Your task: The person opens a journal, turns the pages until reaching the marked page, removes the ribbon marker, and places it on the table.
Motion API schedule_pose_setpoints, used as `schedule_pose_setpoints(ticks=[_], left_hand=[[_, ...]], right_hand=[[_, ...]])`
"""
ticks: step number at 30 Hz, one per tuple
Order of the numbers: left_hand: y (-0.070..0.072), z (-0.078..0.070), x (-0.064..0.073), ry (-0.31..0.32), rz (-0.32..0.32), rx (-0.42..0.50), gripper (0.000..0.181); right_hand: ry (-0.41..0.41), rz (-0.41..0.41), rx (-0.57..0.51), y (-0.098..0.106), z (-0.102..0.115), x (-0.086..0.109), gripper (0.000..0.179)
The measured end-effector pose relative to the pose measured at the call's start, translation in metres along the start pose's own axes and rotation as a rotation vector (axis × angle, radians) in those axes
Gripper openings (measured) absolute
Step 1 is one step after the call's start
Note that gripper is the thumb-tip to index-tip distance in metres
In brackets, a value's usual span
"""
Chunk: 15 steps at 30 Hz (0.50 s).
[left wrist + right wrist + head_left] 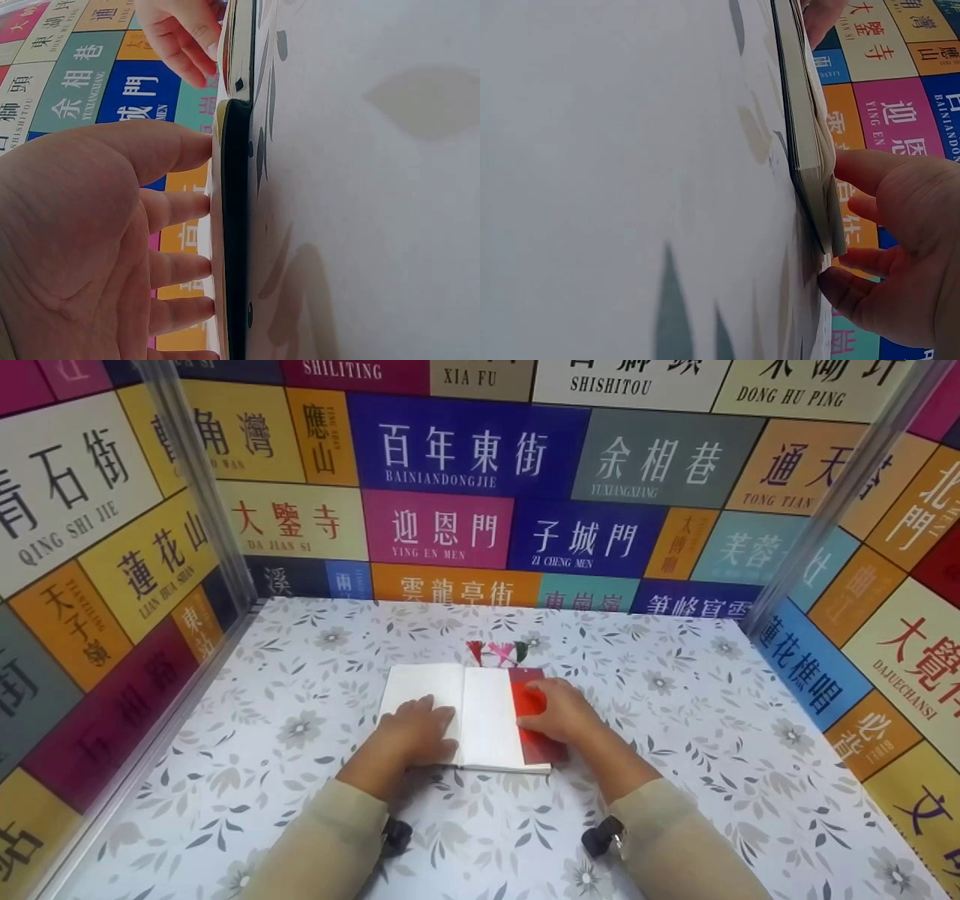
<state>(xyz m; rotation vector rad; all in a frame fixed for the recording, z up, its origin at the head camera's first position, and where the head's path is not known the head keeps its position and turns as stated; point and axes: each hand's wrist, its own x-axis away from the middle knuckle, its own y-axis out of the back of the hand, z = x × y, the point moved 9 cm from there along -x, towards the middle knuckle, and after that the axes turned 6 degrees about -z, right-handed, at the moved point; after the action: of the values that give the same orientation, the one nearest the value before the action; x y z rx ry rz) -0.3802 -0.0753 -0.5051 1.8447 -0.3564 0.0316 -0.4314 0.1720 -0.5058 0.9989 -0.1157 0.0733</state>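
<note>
An open book (491,720) with blank white pages lies on the table. My left hand (416,729) rests on the left page, its spread fingertips touching the paper in the left wrist view. My right hand (568,711) lies over the right edge. Its thumb and fingers touch a red strip (536,751) along that page; I cannot tell whether this is a cover flap or a separate card. From the right wrist, the thumb meets the book's top side and the other fingers are at its edge. Red, pink and dark green tassels (498,651) show just beyond the top edge.
White cloth with grey leaves and flowers covers the table (300,727). Walls of coloured panels with Chinese lettering (469,450) close in the back and both sides. Clear corner strips (832,502) stand where the walls meet. Dark devices (600,838) are strapped at both wrists.
</note>
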Motion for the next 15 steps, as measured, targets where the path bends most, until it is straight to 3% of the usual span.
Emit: schedule_pose_setpoints(ticks=[8,15], left_hand=[[0.001,-0.002,0.001,-0.006,0.002,0.008,0.074],[0.002,-0.002,0.002,-0.005,-0.002,0.009,0.074]], right_hand=[[-0.122,0.03,-0.089,0.001,-0.008,0.0,0.098],[-0.139,0.024,-0.127,0.004,-0.012,0.0,0.103]])
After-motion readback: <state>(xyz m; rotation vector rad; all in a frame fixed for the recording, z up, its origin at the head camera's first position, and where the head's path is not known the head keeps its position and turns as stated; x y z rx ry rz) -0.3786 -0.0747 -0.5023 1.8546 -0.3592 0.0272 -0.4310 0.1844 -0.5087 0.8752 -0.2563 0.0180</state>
